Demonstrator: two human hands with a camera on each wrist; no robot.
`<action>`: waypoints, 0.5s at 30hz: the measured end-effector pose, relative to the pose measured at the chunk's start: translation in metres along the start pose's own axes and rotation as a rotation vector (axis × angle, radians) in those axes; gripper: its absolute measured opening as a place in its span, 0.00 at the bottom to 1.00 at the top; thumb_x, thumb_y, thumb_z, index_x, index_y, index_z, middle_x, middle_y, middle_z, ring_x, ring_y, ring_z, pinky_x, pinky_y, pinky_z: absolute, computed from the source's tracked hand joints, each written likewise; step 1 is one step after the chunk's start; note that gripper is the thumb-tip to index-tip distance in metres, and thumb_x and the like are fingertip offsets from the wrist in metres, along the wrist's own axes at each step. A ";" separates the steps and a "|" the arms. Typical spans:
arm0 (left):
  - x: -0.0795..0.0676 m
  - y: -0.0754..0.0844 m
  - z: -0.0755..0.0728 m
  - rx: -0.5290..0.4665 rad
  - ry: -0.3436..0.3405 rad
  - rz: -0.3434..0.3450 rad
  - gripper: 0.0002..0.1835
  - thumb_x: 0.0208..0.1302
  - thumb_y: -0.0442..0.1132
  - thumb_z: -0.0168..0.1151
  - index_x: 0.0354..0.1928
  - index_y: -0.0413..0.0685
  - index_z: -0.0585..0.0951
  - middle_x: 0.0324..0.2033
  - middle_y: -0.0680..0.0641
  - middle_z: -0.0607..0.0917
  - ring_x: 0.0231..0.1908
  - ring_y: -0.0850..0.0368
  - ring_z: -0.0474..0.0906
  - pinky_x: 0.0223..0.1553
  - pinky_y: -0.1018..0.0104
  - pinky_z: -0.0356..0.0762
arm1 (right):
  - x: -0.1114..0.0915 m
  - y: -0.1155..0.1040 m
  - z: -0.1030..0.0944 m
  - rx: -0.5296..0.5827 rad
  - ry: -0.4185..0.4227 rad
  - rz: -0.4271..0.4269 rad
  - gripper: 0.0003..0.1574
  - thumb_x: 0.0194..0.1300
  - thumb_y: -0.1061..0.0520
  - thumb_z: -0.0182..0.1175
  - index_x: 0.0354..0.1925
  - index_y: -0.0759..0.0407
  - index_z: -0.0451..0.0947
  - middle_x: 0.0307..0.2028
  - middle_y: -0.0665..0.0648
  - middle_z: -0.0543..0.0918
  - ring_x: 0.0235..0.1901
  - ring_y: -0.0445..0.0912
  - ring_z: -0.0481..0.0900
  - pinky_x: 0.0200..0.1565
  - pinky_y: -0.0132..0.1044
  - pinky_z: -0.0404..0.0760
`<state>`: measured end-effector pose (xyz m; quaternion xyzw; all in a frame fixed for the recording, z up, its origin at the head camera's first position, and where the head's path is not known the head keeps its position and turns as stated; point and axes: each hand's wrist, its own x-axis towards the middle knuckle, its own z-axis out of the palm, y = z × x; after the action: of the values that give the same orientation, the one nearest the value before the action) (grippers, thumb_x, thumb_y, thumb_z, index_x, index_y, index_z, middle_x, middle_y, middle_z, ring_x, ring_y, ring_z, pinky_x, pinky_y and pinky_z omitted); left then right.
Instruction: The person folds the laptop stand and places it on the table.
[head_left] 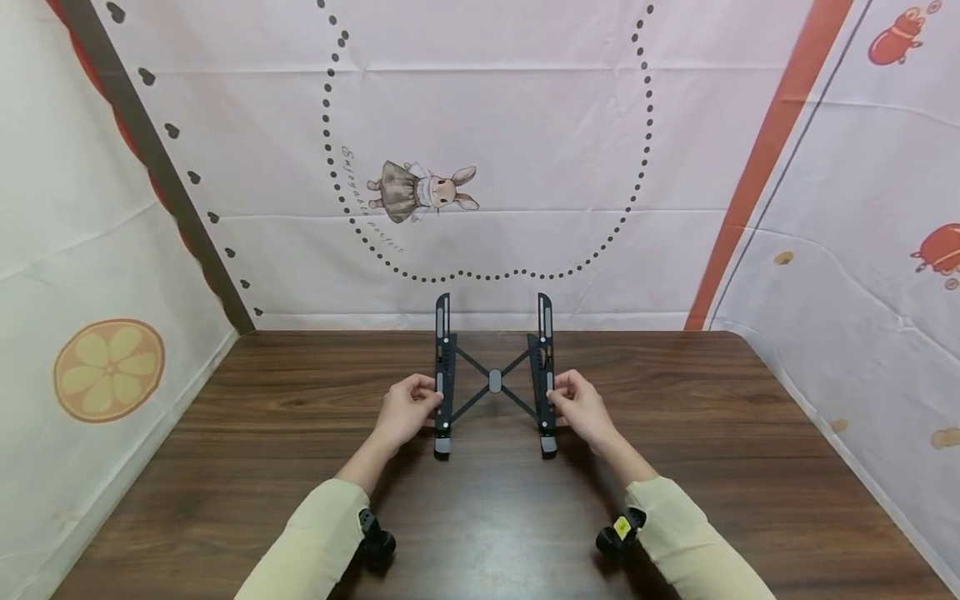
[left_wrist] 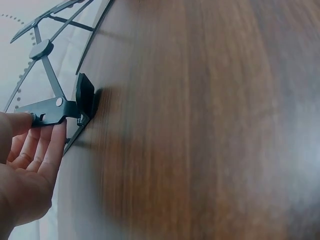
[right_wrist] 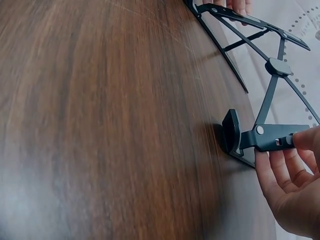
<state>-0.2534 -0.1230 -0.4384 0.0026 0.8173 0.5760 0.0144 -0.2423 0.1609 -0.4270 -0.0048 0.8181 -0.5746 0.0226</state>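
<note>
Left hand (head_left: 405, 412) and right hand (head_left: 587, 411) pinch opposite sides of black, metal-looking, X-braced stand (head_left: 495, 381) near brown wood-grain worktop's (head_left: 750, 483) far edge; advise even, level force.

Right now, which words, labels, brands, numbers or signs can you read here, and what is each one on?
"Enjoyable perfect": curved script on the printed cloth, beside the rabbit picture.
Yellow sticker on the right wrist camera: any marking is too small to read.
Black folding stand between the hands: no lettering that I can make out.
</note>
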 end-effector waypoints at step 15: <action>-0.001 -0.001 -0.007 0.016 0.019 -0.012 0.11 0.61 0.35 0.60 0.45 0.41 0.76 0.33 0.45 0.83 0.30 0.56 0.79 0.29 0.65 0.81 | 0.002 -0.003 0.007 0.033 0.008 0.005 0.14 0.64 0.62 0.53 0.48 0.66 0.70 0.36 0.60 0.77 0.31 0.47 0.80 0.37 0.45 0.82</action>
<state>-0.2523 -0.1301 -0.4372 -0.0077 0.8219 0.5694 0.0102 -0.2441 0.1536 -0.4265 0.0001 0.8087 -0.5879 0.0207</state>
